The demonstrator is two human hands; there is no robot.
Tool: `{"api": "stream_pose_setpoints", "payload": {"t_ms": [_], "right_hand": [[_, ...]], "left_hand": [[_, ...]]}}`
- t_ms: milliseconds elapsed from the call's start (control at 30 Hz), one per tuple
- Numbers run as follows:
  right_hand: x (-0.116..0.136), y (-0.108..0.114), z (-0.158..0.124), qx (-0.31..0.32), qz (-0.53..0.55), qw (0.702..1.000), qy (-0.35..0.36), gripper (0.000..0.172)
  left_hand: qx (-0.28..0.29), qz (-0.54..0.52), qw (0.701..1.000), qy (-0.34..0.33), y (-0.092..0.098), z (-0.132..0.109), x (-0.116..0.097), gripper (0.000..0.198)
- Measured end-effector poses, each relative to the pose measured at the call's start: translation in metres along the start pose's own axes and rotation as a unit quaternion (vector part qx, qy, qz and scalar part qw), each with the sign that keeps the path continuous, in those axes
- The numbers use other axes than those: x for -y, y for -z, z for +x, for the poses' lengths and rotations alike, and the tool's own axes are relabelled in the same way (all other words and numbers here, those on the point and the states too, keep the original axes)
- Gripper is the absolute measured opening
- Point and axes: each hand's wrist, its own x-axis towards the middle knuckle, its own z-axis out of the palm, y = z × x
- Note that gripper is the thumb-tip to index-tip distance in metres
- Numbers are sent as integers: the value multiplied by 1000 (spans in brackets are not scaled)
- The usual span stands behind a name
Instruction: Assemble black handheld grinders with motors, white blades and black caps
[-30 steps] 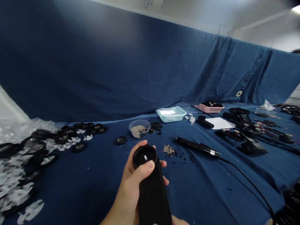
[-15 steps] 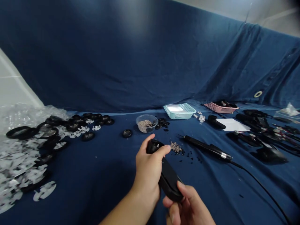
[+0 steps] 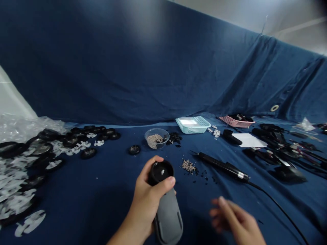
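A dark handheld housing (image 3: 168,217), with a round black cup-shaped end at its top, is upheld over the blue cloth. My left hand (image 3: 150,194) wraps round it just below the round end, thumb across the front. Off to the right, my right hand (image 3: 235,217) is apart from the housing; its fingers are curled and blurred, and whether they hold anything cannot be made out. Beyond the hands lie a pile of small screws (image 3: 188,165) with black bits and a clear bowl (image 3: 156,139) of screws.
A black electric screwdriver (image 3: 224,165) with a cable lies at the right. Behind are a light-blue basket (image 3: 193,125), a pink basket (image 3: 236,121) and white paper (image 3: 249,140). Black housings crowd the far right. White plastic pieces (image 3: 15,173) and black rings (image 3: 88,153) cover the left.
My right hand has let go of the housing's lower end and moved right. In my left hand the housing has turned, showing its grey face and open round end. The view has shifted slightly.
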Motion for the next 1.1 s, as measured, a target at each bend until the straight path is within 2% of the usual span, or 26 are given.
{"api": "stream_pose_setpoints", "payload": {"t_ms": [33,67,133,200,300,433,567,700,833,967,1033,1100], "right_hand": [[-4,20,20,-93,-131,986,31,64],[-6,39,39,-159,-190,968,26,66],[-9,71,75,-220,-274,936,28,63],[-9,94,101,-220,-352,909,41,59],[-8,109,120,-185,-431,883,19,56],[-8,102,122,-168,-476,863,-40,68],[-3,84,119,-165,-496,851,-48,54],[-2,75,107,-182,-486,852,-73,50],[-10,60,87,-192,-456,862,-111,62],[-10,41,71,-188,-426,878,-111,66],[-6,41,67,-191,-429,878,-98,62],[-3,51,69,-181,-447,874,-59,50]], "left_hand": [[5,-1,1000,-8,6,3,3,58],[10,-2,1000,-14,12,7,6,58],[20,-3,1000,-22,22,14,12,58],[22,3,999,-24,29,20,18,58],[15,15,1000,-17,35,26,22,59],[10,24,1000,-5,37,29,22,62],[9,24,1000,6,36,29,21,64],[7,23,1000,11,36,28,21,67],[10,26,1000,12,38,29,22,66],[24,34,999,27,42,31,26,70],[35,37,998,30,44,32,27,71],[48,38,998,29,46,32,28,71]]}}
